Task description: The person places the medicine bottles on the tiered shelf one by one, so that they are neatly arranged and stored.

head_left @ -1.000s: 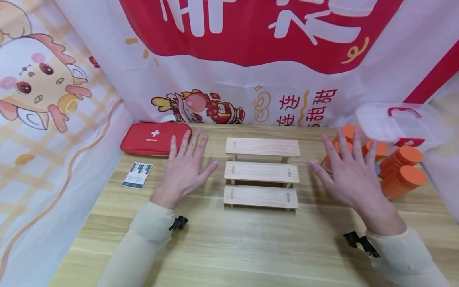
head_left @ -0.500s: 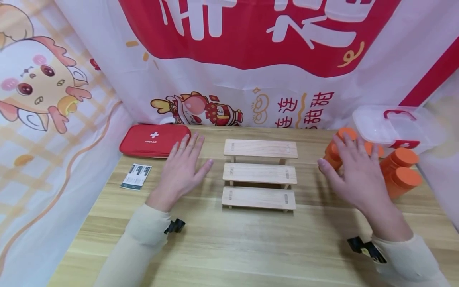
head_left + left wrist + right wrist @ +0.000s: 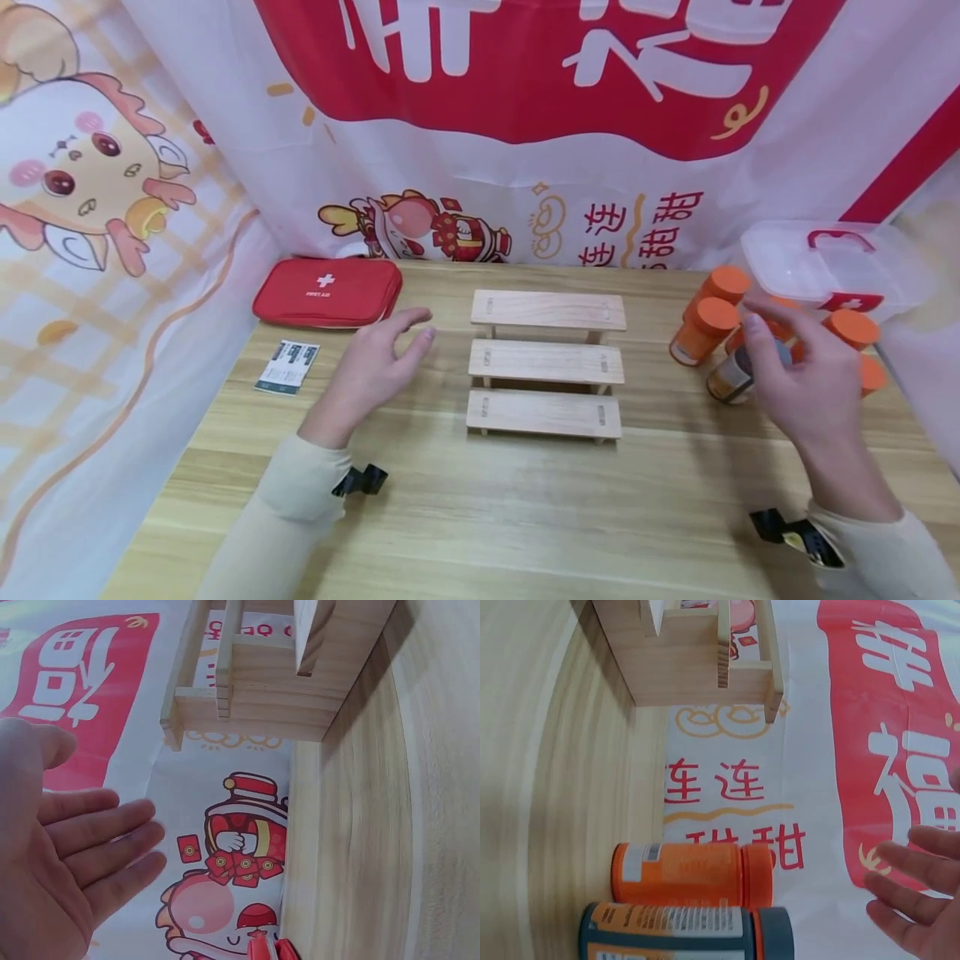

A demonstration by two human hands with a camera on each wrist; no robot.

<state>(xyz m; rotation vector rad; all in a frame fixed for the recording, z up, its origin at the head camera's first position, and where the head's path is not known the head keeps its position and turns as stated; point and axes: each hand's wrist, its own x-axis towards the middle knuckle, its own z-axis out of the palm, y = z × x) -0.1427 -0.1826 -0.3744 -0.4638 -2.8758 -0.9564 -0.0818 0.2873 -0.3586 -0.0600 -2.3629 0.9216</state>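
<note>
My left hand [image 3: 367,367] hovers above the table near the front right corner of a red first aid pouch [image 3: 330,292]. Its fingers are loosely bent, and the left wrist view shows the palm holding nothing. On the right, my right hand [image 3: 813,387] is over a cluster of bottles, thumb apart from the relaxed fingers [image 3: 907,862] and nothing between them. By the thumb stand an orange bottle [image 3: 705,329] and a dark bottle [image 3: 729,379] with a pale label. Other orange-capped bottles are partly hidden behind the hand. Between the hands sits a three-tier wooden stand [image 3: 546,361].
A clear plastic box [image 3: 795,258] with a red handle stands at the back right. A small printed card [image 3: 287,367] lies in front of the pouch. Printed cloth [image 3: 540,150] hangs right behind the table [image 3: 525,517] and along its left side.
Both hands had fingers spread; now they are loosely bent. The right hand has shifted right and turned, uncovering the orange and dark bottles. The left hand has drawn slightly back from the pouch.
</note>
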